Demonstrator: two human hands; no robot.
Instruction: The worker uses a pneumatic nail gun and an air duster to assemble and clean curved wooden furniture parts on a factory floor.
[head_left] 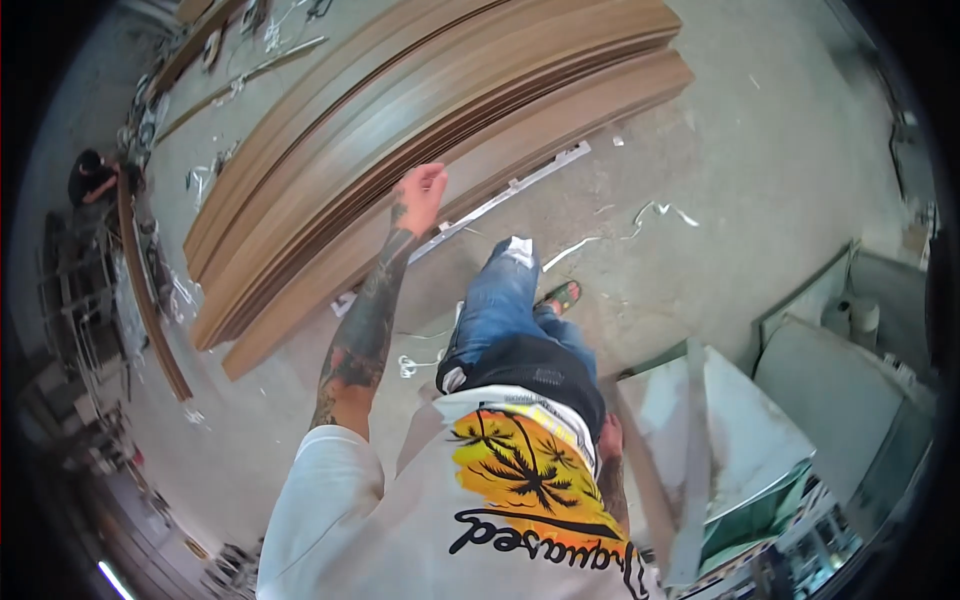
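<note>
My left hand (424, 195) is stretched out over the near side of a stack of long brown wood-look boards (400, 130). Its fingers are loosely curled in, and nothing shows between them. Whether it touches the boards I cannot tell. Beside my right hip hangs my right hand (611, 437), low and partly covered by my clothes, with its fingers mostly hidden. The boards lie side by side in long profiled strips, their ends at the upper right and lower left. A pale strip (480, 208) pokes out from under their near edge.
White strapping (625, 235) lies loose on the concrete floor right of my legs. Sheet-covered panels and a crate (720, 430) stand at the lower right. Far left, another person (92, 180) crouches by a long brown bar (145, 290). Metal racks line the left side.
</note>
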